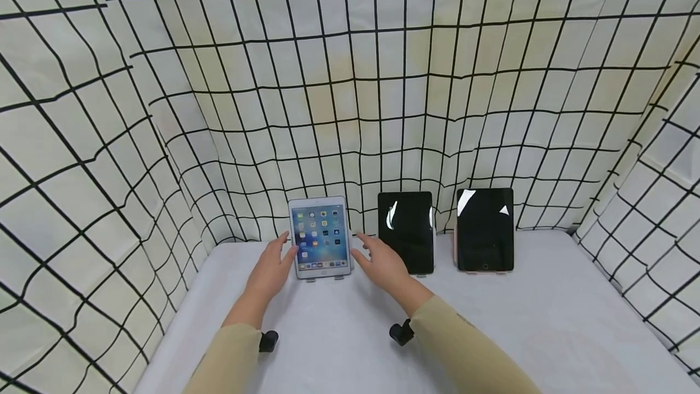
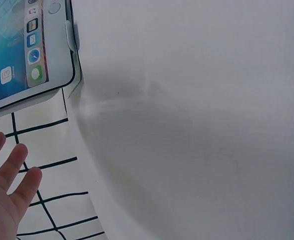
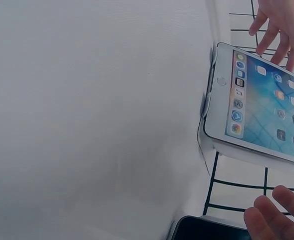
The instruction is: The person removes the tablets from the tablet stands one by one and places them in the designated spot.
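Note:
A white tablet (image 1: 321, 237) with a lit home screen of app icons leans upright on a small stand at the back of the table. My left hand (image 1: 271, 267) is at its left edge, fingers spread, thumb tip right by the frame. On the other side my right hand (image 1: 384, 263) reaches toward the right edge, its fingers extended and a small gap from the tablet. In the left wrist view, the spread fingers (image 2: 18, 172) sit below the tablet's corner (image 2: 62, 75). The right wrist view has the tablet (image 3: 256, 110) between both hands, neither gripping it.
Two dark-screened tablets stand to the right, a black one (image 1: 406, 233) close behind my right hand and another (image 1: 485, 230) farther along. White cloth covers the table (image 1: 350, 333). A white backdrop with a black grid (image 1: 383, 96) rises behind and at both sides.

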A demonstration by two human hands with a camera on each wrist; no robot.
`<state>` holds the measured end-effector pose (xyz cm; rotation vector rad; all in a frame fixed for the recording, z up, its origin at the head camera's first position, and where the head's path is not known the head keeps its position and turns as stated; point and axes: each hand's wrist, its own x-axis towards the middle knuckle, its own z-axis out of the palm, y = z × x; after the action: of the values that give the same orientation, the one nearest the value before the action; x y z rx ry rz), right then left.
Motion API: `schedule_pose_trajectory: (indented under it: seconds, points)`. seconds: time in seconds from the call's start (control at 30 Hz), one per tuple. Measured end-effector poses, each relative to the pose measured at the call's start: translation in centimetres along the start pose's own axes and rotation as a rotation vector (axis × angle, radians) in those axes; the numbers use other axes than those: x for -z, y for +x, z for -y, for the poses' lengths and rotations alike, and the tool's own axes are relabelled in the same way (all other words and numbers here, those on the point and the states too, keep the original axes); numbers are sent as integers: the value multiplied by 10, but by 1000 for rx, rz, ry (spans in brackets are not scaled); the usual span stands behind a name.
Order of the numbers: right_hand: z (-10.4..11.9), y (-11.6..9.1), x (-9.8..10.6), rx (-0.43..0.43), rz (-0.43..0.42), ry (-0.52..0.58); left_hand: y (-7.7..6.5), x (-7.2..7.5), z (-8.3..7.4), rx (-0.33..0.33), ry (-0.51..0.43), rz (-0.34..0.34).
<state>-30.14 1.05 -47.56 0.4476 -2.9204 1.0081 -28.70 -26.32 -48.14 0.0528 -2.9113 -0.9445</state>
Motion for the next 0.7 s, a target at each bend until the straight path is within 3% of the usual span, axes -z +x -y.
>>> schedule_pose_trajectory:
  seconds: [0.7]
  points:
    - [18,23,-12,-32,22,25,3,-4,-10,33,-45,7]
